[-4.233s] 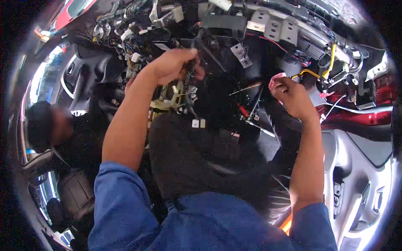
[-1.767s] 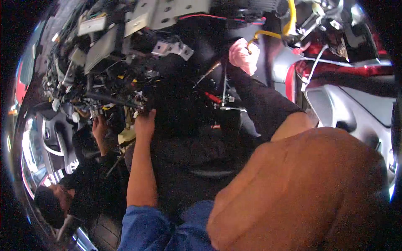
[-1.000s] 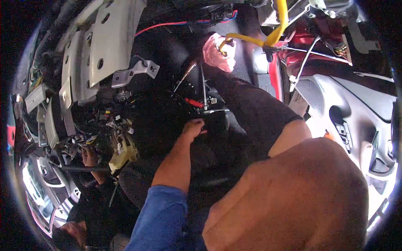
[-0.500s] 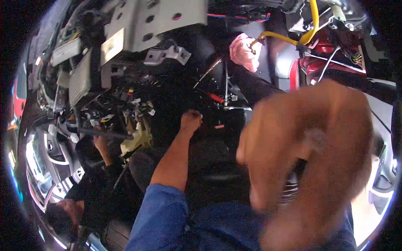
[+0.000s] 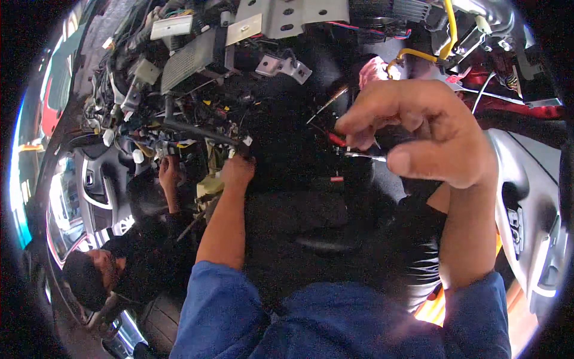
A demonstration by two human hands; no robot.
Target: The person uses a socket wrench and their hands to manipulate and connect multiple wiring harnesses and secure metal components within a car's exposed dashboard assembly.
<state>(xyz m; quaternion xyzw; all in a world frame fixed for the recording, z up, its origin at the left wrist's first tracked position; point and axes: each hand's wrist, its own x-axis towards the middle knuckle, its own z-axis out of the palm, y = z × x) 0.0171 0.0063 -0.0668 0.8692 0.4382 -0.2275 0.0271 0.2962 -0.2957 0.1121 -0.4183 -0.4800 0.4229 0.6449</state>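
My left hand is closed beside the right end of a dark bar, among connectors and wires. Its fingers curl away from view, and what they hold cannot be made out. Just below the bar, a pale yellow plastic part stands left of my wrist. Raised closer to the camera, my right hand has bent fingers and a thumb held apart, with nothing visible between them. Past its fingertips lies a red-handled tool, partly covered by the hand.
A co-worker's hand reaches into the wiring at left. Overhead are a ribbed grey box, a perforated metal plate and a small metal bracket. A yellow tube and pink cloth are at upper right, a door panel at right.
My left hand has moved left to the end of the dark bar. My right hand has drawn back from the camera and its fingers have spread. The view has shifted too.
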